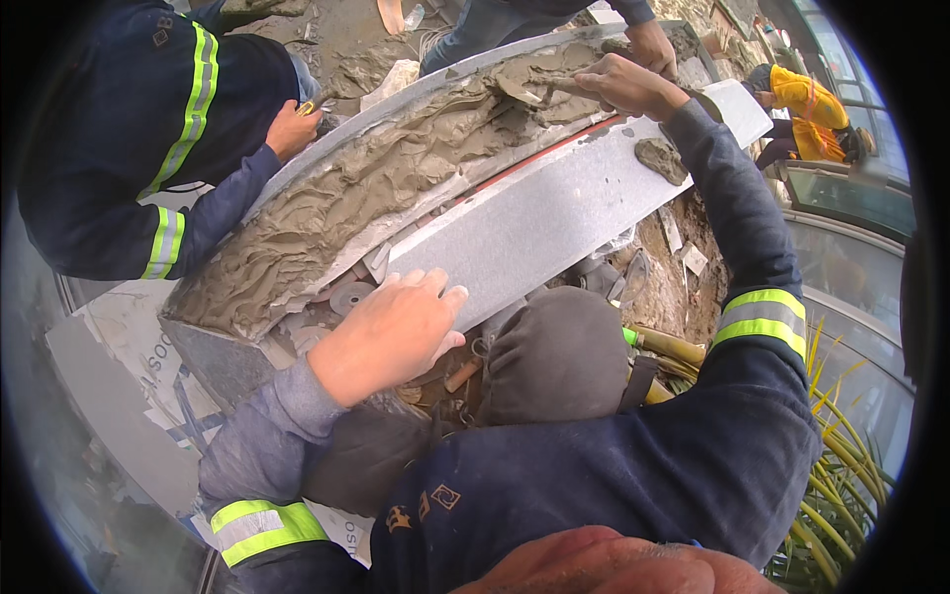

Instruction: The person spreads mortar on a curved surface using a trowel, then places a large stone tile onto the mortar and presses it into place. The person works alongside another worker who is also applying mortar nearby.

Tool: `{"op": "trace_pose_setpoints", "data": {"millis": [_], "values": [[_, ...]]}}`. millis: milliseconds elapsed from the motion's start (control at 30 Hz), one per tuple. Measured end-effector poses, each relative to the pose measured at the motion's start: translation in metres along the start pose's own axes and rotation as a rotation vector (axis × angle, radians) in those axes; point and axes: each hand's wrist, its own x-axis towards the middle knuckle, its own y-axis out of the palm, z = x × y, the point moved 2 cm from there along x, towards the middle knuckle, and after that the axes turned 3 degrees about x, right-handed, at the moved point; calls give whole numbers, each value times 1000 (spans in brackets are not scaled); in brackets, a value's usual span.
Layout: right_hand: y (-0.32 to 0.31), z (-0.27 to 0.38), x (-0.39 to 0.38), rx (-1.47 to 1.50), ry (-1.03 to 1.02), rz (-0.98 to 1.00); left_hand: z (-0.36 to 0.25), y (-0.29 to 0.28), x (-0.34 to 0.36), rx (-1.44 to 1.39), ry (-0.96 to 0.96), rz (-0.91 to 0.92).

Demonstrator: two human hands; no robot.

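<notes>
We grip a trowel in our right hand at the mortar within the trough, our left hand spread, empty, by the left end of the slab, where uneven leaning could tip it, spilling the clod.

At one o'clock, a trowel is gripped by the right hand; toward eight, the left hand is held palm-down.

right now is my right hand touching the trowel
Touching. The head view shows the right hand closed on one end of the trowel, the rest of it reaching out over the grey mortar.
</notes>
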Motion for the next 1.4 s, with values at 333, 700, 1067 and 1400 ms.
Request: {"op": "trace_pose_setpoints", "data": {"millis": [333,700,1067,1400], "values": [[-23,-21,-22,244,192,-108,-4,8,-16,-12,-28,-19],[5,44,-32,415,161,52,-7,11,-13,-30,11,-79],[59,122,-23,607,89,127,-9,14,-20,6,41,-177],[65,206,-10,246,-166,159,-17,20,-21,-4,52,-182]]}}
